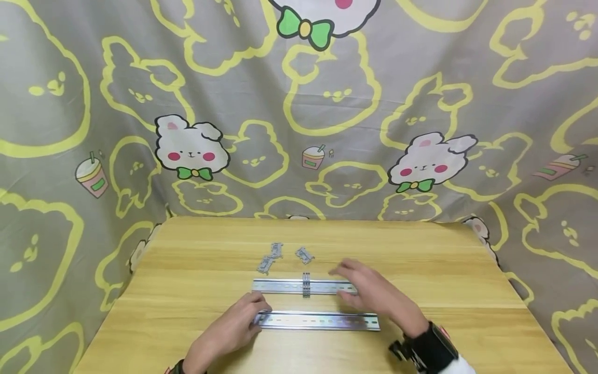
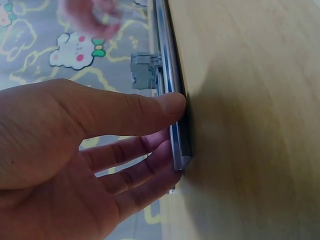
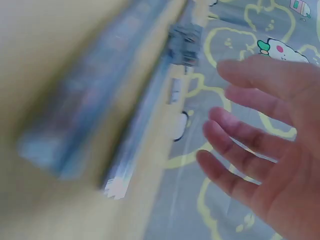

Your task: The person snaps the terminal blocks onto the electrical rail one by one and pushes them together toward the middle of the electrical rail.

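Observation:
Two slotted metal DIN rails lie across the table, one behind the other. My left hand [image 1: 238, 321] grips the left end of the near rail [image 1: 322, 321], thumb on one edge and fingers at the other, as the left wrist view shows for this rail [image 2: 176, 132]. A small group of grey terminal blocks [image 1: 306, 285] sits clipped across the far rail [image 1: 280, 286]. Over the right end of that far rail hovers my right hand [image 1: 371, 292]. In the right wrist view the right hand [image 3: 265, 145] has spread, relaxed fingers with nothing between them.
Behind the far rail lie three loose grey pieces: two close together, one a grey block [image 1: 266, 265] and another block [image 1: 277, 250], plus a third block [image 1: 304, 254] to their right. A patterned curtain [image 1: 261, 156] hangs along the back edge of the wooden table [image 1: 444, 259].

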`<state>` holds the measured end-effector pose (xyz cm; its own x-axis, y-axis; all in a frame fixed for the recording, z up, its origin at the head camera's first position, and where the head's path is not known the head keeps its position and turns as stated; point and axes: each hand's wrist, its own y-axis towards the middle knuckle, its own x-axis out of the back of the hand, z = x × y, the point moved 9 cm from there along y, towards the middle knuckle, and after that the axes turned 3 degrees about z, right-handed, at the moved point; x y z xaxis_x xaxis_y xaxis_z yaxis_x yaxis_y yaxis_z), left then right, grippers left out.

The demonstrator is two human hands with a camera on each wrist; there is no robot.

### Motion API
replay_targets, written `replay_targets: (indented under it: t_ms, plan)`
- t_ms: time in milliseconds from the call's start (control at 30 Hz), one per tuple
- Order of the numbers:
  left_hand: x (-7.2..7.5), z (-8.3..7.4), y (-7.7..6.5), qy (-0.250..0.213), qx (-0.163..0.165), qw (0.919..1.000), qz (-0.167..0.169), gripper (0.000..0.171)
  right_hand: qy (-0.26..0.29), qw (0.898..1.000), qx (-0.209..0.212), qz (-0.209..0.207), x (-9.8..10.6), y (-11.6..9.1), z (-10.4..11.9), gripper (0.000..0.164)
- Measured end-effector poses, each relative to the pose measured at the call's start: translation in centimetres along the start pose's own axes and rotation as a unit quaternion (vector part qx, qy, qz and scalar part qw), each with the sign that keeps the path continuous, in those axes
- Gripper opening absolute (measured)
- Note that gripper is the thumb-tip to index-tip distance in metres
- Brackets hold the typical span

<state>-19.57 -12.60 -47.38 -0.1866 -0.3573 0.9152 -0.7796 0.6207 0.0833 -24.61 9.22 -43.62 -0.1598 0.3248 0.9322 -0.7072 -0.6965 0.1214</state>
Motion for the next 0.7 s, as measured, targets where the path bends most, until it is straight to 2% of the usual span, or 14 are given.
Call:
replay_targets:
  t_ms: [100,200,300,467,700]
  plan:
    - [0.0,0.0,0.1,0.003,-0.004,1.0000,-0.004,0.026,-0.009,1.000,0.006,0.009,0.3,3.2,-0.4,0.052]
    - [0.1,0.1,0.0,0.004,-0.010,0.9999,-0.010,0.026,-0.013,0.999,0.023,0.028,-0.8,6.3,-0.9,0.057]
    - [0.3,0.2,-0.2,0.002,-0.013,0.9998,-0.016,0.025,-0.003,0.998,0.023,0.054,-2.4,8.6,-1.6,0.060]
    - [0.4,0.2,-0.1,-0.002,-0.016,0.9997,-0.017,0.026,0.002,0.996,0.023,0.090,-4.2,11.0,-2.6,0.060]
    - [0.2,0.3,0.0,0.001,-0.008,0.9999,-0.011,0.027,-0.024,0.992,0.041,0.117,-5.3,12.8,-2.5,0.058]
